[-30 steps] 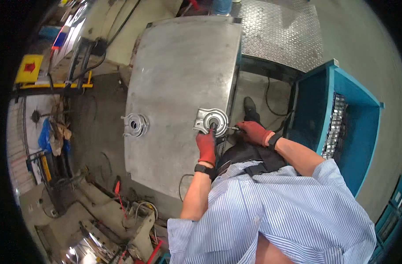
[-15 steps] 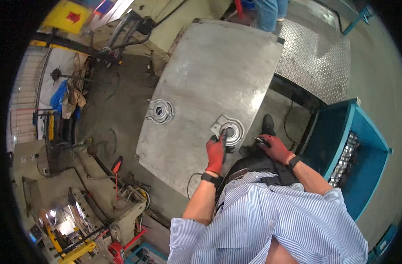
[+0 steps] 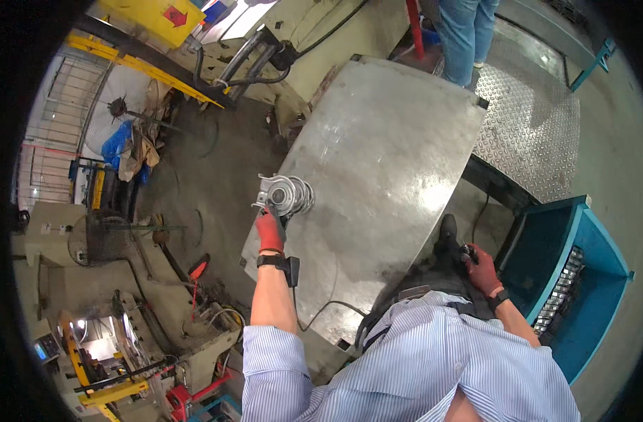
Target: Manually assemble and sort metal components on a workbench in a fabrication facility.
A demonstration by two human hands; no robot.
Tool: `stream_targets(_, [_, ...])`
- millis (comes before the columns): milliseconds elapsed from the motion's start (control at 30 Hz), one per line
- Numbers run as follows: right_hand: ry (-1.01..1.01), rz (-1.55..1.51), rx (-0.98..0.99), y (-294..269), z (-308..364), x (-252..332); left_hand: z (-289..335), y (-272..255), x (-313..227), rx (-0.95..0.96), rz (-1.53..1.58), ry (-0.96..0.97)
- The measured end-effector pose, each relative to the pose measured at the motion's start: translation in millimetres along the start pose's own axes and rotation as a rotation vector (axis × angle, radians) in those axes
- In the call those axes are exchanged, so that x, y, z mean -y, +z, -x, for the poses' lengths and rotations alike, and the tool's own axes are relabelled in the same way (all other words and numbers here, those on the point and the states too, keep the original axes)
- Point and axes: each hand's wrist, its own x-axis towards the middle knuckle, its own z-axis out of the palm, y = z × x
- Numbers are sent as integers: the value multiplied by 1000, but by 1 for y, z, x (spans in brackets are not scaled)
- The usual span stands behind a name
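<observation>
Red-gloved left hand [image 3: 271, 232], pinching a silver, ring-shaped metal bracket [image 3: 280, 195], is now gathering it beside similar silver brackets [image 3: 307, 196], the red-gloved right hand [image 3: 482, 271] gripping a small, indistinct object [image 3: 467, 254].

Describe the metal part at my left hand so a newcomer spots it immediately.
Find the left edge of the big grey metal table. There, the red-gloved left hand holds a silvery bracket with a round opening. It overlaps similar parts on its right; only this one is held.

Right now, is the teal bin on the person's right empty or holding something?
Holding something: the teal bin has a row of shiny metal parts inside it. How deep they go cannot be told.
</observation>
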Motion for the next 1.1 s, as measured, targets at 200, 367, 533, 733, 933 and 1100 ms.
stream_targets(200, [-7, 25, -30, 11, -5, -14, -30, -20, 45, -53, -601, 289])
stream_targets(367, [-12, 66, -3, 3, -4, -8, -24, -10, 34, 44, -643, 350])
stream_targets(533, [-26, 43, -100, -6, 3, 9, 7, 12, -14, -237, -903, 416])
stream_targets(733, [102, -155, -221, -23, -8, 1, 52, 69, -134, -142, -705, 730])
stream_targets(933, [117, -208, -188, -57, -47, -21, 62, 170, -251, 128, -576, 786])
stream_targets(1100, [124, -294, -264, -94, -85, -34, 40, 247, -297, 228, -608, 883])
